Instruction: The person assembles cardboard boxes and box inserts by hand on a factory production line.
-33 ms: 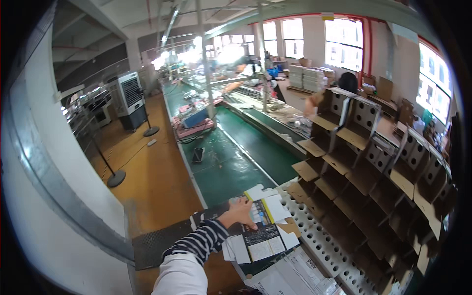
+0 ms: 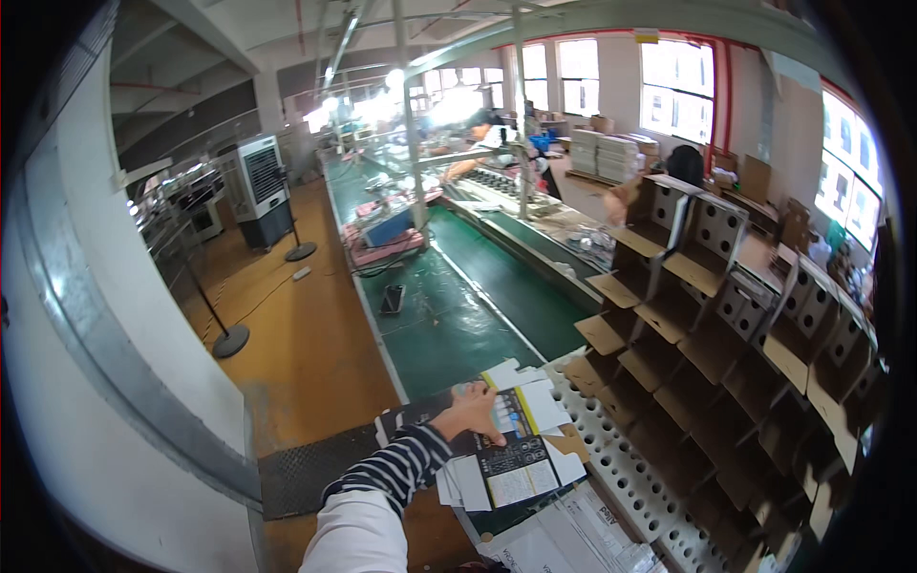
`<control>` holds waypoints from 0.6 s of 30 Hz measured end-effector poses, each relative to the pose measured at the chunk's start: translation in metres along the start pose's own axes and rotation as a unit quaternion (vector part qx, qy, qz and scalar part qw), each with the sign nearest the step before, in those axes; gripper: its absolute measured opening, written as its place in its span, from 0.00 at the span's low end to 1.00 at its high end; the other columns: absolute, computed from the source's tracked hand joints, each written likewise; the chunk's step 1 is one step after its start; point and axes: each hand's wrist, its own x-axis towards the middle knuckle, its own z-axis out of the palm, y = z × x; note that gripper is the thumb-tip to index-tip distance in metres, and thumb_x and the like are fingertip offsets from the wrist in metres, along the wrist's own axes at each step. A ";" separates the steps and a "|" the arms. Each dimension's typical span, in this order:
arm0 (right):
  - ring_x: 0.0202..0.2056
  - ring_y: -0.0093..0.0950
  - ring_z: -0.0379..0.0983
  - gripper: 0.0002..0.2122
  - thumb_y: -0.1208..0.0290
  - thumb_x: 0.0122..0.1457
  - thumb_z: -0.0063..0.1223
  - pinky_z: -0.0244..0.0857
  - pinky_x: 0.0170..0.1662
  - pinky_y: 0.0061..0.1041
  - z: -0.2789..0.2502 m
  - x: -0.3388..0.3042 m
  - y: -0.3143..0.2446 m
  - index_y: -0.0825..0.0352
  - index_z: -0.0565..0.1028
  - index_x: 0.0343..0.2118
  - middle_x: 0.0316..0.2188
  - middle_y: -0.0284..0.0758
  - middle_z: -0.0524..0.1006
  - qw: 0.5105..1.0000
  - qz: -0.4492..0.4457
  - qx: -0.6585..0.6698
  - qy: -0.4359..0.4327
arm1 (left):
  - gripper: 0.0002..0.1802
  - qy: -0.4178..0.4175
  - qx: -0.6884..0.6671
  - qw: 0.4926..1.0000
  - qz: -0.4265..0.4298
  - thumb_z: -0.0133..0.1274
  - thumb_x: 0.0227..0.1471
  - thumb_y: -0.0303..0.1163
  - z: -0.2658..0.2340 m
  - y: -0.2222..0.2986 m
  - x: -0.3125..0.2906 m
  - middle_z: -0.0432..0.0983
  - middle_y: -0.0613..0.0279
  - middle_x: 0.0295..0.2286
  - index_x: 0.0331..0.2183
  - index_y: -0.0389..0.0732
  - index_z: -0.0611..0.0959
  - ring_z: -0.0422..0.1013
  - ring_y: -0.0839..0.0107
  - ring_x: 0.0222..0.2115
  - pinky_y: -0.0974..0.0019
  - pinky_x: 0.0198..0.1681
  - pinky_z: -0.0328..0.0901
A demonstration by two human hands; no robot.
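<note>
My left hand (image 2: 468,417) comes in from the lower edge in a striped cuff and white sleeve. It rests on a loose pile of flattened printed cartons (image 2: 516,468), black with white flaps and a yellow stripe. Thumb and fingers are spread apart on top, the fingers a little bent, and part of the pile is hidden under them. A black carton panel (image 2: 406,417) sticks out to the left of the wrist. My right hand is out of view.
Brown cardboard boxes with round holes (image 2: 702,382) are stacked at the right, beside a white perforated rack (image 2: 626,458). White printed cardboard (image 2: 559,535) lies nearest me. A phone (image 2: 392,299) and a pink tray (image 2: 387,246) rest on the green bench (image 2: 430,353). People work farther back.
The whole view has shifted slightly, so the scene sits a little farther right. My left hand keeps its place on the cartons.
</note>
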 end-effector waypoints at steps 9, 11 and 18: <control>0.41 0.43 0.71 0.11 0.73 0.56 0.50 0.65 0.44 0.35 0.019 -0.011 0.017 0.67 0.74 0.42 0.40 0.44 0.74 0.996 -0.065 0.003 -0.053 | 0.52 -0.044 0.046 0.996 -0.061 0.71 0.17 0.56 -0.038 0.020 0.014 0.67 0.45 0.45 0.45 0.38 0.72 0.63 0.49 0.48 0.50 0.48 0.61; 0.41 0.43 0.71 0.11 0.73 0.56 0.51 0.65 0.44 0.34 0.016 -0.008 0.014 0.67 0.73 0.42 0.40 0.44 0.74 0.995 -0.085 0.006 -0.052 | 0.49 -0.043 0.053 0.995 -0.074 0.71 0.18 0.56 -0.039 0.015 0.018 0.67 0.45 0.45 0.43 0.38 0.74 0.64 0.49 0.48 0.51 0.46 0.62; 0.40 0.43 0.72 0.11 0.74 0.57 0.50 0.65 0.43 0.34 0.001 -0.024 0.011 0.69 0.73 0.42 0.38 0.45 0.74 0.995 -0.067 0.046 -0.055 | 0.26 -0.040 -0.174 0.983 0.053 0.64 0.40 0.48 -0.100 0.036 -0.010 0.72 0.52 0.25 0.32 0.35 0.76 0.70 0.62 0.29 0.60 0.33 0.64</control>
